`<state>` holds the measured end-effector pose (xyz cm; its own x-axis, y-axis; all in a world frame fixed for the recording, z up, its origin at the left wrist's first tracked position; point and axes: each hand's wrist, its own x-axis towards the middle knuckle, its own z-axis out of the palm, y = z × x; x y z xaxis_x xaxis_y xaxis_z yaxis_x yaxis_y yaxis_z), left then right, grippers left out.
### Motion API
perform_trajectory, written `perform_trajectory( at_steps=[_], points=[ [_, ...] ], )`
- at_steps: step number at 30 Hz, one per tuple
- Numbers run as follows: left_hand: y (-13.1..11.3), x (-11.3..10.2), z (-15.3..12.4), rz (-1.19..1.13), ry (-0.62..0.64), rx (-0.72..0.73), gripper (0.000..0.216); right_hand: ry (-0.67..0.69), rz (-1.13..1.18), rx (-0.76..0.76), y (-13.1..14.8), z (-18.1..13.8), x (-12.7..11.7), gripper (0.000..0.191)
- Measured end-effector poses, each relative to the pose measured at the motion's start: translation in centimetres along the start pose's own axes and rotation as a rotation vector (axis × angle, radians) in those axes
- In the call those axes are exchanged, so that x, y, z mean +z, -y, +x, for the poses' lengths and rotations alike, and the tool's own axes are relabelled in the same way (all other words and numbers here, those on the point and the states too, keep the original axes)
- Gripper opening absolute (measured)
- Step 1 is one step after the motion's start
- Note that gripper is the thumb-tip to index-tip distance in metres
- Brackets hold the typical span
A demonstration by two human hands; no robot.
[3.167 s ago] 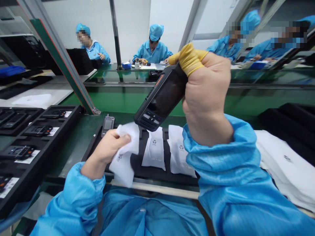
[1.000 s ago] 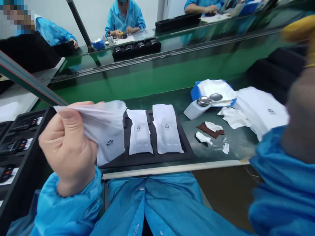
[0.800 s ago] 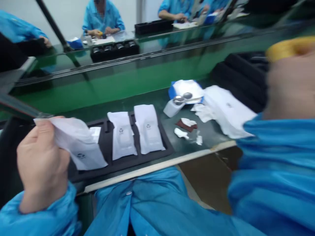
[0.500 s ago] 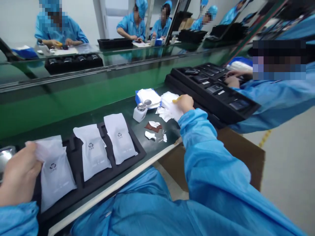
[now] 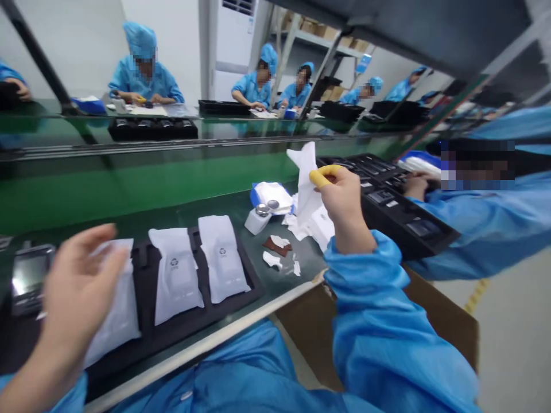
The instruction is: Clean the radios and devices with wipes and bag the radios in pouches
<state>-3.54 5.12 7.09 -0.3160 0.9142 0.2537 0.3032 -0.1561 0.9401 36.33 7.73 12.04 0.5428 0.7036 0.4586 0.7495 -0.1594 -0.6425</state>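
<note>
My right hand (image 5: 342, 198), with yellow finger cots on its fingertips, pinches a thin white plastic bag (image 5: 306, 183) upright above the bench. Over the left part of a black foam tray (image 5: 253, 287), my left hand (image 5: 80, 287) is open, thumb apart from the fingers, slightly blurred. It partly hides a white bagged item (image 5: 124, 321). To its left lies an unwrapped handheld device (image 5: 32, 272) with a screen and keys. A middle bagged item (image 5: 176, 275) and a right bagged item (image 5: 222, 258) rest in the tray, each printed with a recycling mark.
A white pump bottle (image 5: 257, 221) stands beside a blue box of white sheets (image 5: 273, 198). More white bags (image 5: 322, 226) and a brown scrap (image 5: 278, 246) lie nearby. At right, a co-worker's hand (image 5: 416, 186) is over black trays (image 5: 413, 223). A cardboard box (image 5: 301, 327) stands below the bench edge.
My left hand has let go of the left bagged item's top and opened. My right hand has lifted a white bag from the pile. The view has tilted up, showing the device at left.
</note>
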Motion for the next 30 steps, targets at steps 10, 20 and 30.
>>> perform_trajectory(
  at_steps=[10, 20, 30],
  points=[
    [-2.0, 1.0, -2.6, -0.790, 0.377, -0.382, 0.056, 0.627, 0.338, -0.877, 16.5, -16.3, 7.5, 0.011],
    [3.3, -10.6, -2.7, -0.519, 0.088, -0.679, 0.048, 0.944, 0.038, -0.694, 27.0, -15.0, 19.8, 0.025],
    [4.3, -12.9, -2.9, -0.526, -0.056, -0.661, 0.053, 1.130, -0.093, -0.494, 32.9, -20.0, 30.0, 0.038]
  ],
)
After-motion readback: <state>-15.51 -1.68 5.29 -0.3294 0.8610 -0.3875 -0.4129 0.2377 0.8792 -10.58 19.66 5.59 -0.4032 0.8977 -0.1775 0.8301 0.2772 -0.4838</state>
